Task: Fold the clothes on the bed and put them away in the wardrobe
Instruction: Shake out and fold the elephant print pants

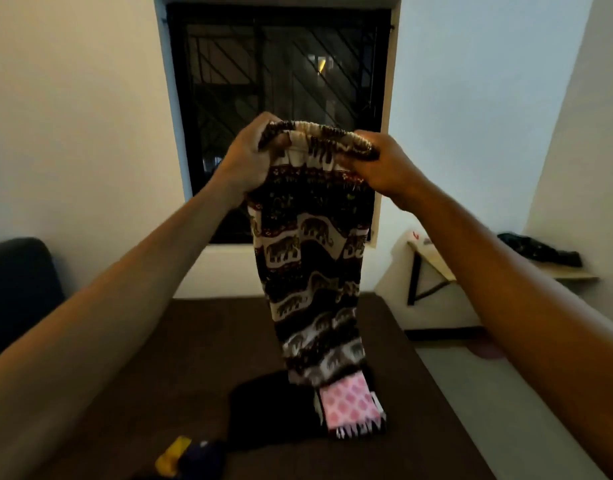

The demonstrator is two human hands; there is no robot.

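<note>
Up they go, the elephant-print trousers lifted high in front of the dark window, hanging long and straight with the gathered elastic waistband at the top and the hem dangling just over the bed. Both hands are clamped on that waistband: the left hand has its fingers curled tight around the left end, the right hand bunches the right end, and the band sags in a short arc between them. Below the hem, on the brown bed cover, lies a pink patterned cloth with a black-and-white fringe, touching a black garment just to its left. Nearer the bottom edge sits a yellow item beside something dark blue, too blurred to tell apart further. Off to the right, against the wall, a small worktop with a dark frame carries a crumpled dark garment. Far left, a dark chair back peeks in.
</note>
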